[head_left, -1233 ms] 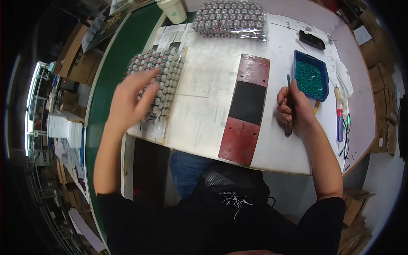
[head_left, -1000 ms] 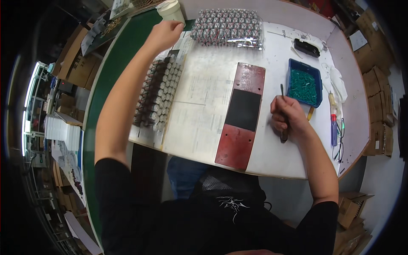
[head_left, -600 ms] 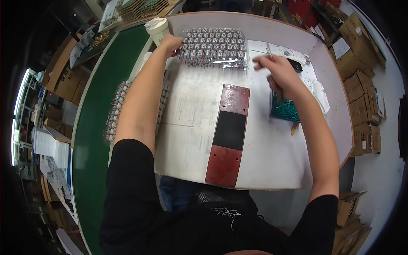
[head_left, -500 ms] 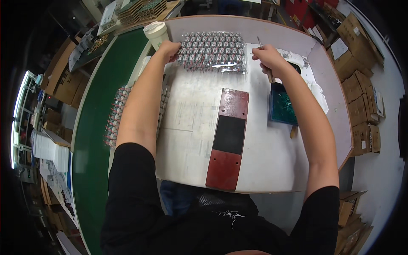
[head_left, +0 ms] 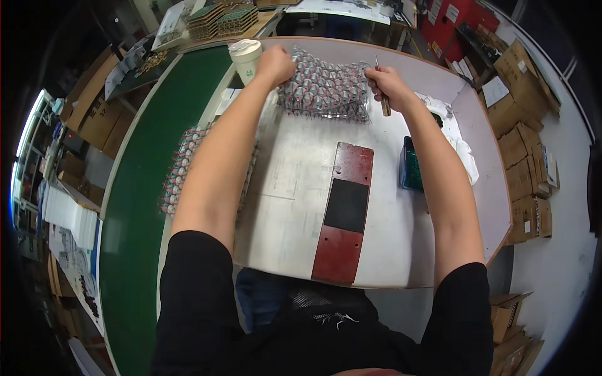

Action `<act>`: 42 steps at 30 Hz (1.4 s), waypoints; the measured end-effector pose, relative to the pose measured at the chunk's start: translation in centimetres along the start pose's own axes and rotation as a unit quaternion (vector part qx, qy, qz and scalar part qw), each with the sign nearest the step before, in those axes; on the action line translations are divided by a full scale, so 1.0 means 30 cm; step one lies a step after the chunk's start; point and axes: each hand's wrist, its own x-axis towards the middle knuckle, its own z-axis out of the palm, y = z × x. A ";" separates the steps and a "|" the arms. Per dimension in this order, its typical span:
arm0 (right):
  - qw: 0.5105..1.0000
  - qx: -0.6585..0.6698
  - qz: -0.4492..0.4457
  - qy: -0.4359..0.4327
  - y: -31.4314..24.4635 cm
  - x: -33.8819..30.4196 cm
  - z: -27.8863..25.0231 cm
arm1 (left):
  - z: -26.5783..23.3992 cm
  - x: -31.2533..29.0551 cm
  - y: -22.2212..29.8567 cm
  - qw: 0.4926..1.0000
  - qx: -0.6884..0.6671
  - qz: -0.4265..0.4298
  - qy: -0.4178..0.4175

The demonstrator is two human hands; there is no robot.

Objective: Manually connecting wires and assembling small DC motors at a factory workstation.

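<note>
2 hands (head_left: pixel 276 65) (head_left: pixel 390 83) grip a wrapped pack (head_left: pixel 326 89), right also a tool (head_left: pixel 386 108); cup (head_left: pixel 244 57) (green-printed) nearby.

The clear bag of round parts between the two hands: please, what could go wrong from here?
The slim tool in the right hand might snag the clear bag, being close to its right edge. The left hand, at the bag's other end, could knock the pale cup just beside it.

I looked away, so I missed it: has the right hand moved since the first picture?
Yes. The right hand moved farther from the person: it was beside the red-and-black board, and now it's beyond the board's far end.
</note>
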 end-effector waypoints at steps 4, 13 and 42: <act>0.996 -0.021 -0.082 -0.021 -0.146 -0.157 0.022 | -0.077 -0.157 0.128 1.000 0.006 0.005 0.025; 0.990 -0.123 -0.071 -0.010 -0.206 -0.523 -0.006 | -0.068 -0.715 0.149 0.971 -0.214 -0.101 0.021; 0.934 -0.174 -0.232 0.209 -0.619 -0.604 0.225 | 0.023 -1.041 0.010 0.994 -0.046 0.098 0.031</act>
